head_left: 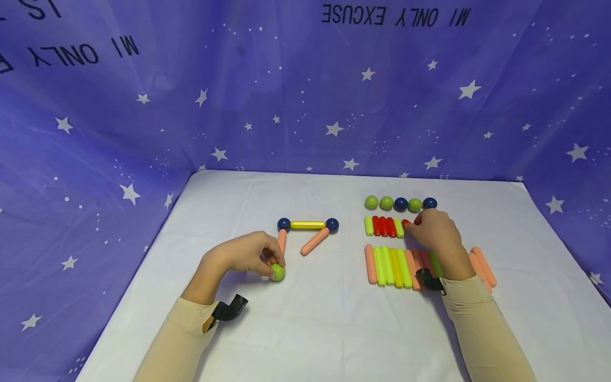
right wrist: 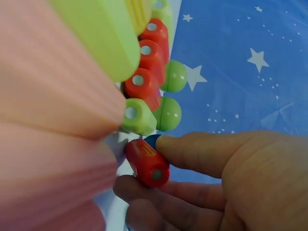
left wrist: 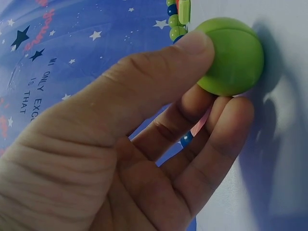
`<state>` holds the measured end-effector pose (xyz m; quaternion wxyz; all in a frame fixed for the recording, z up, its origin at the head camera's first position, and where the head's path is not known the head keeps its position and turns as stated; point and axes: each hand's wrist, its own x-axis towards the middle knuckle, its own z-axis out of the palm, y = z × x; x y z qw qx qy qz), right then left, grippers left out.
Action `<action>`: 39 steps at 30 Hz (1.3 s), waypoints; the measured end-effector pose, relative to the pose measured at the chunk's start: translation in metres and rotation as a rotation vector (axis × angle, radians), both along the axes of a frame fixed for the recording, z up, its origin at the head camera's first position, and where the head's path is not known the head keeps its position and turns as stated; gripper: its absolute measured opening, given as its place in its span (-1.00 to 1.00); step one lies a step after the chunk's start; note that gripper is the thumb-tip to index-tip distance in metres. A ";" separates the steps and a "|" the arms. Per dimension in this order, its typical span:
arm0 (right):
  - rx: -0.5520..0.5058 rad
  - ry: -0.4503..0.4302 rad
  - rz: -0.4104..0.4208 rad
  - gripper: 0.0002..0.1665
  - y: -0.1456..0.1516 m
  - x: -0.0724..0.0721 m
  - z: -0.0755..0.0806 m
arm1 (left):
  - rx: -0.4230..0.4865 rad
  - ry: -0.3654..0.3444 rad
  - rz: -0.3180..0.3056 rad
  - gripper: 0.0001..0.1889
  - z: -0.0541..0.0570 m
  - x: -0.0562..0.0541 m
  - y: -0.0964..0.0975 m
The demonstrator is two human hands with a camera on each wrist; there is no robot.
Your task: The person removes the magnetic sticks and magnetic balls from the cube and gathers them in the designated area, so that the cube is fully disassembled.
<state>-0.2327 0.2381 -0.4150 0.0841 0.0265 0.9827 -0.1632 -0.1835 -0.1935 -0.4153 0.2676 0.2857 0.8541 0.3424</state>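
Observation:
My left hand (head_left: 249, 252) pinches a green ball (head_left: 278, 272) between thumb and fingers, low over the white table. The ball is at the near end of a pink rod (head_left: 282, 241), partly hidden by the fingers. That rod runs up to a blue ball (head_left: 284, 224), joined by a yellow rod (head_left: 307, 225) to a second blue ball (head_left: 332, 225). Another pink rod (head_left: 315, 242) slants down from that ball. On the right, my right hand (head_left: 436, 232) pinches a short red rod (right wrist: 147, 163) at the end of the row of short red and green rods (head_left: 384, 226).
Behind the short rods stands a row of green and blue balls (head_left: 401, 204). Nearer me lies a row of longer pink, green and yellow rods (head_left: 394, 267), partly under my right wrist. The purple star-patterned cloth (head_left: 305, 90) rises behind the white table (head_left: 305, 329).

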 end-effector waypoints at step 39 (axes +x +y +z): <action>-0.083 0.039 0.560 -0.81 -0.167 0.056 -0.014 | 0.008 0.013 -0.007 -0.77 0.001 0.002 -0.002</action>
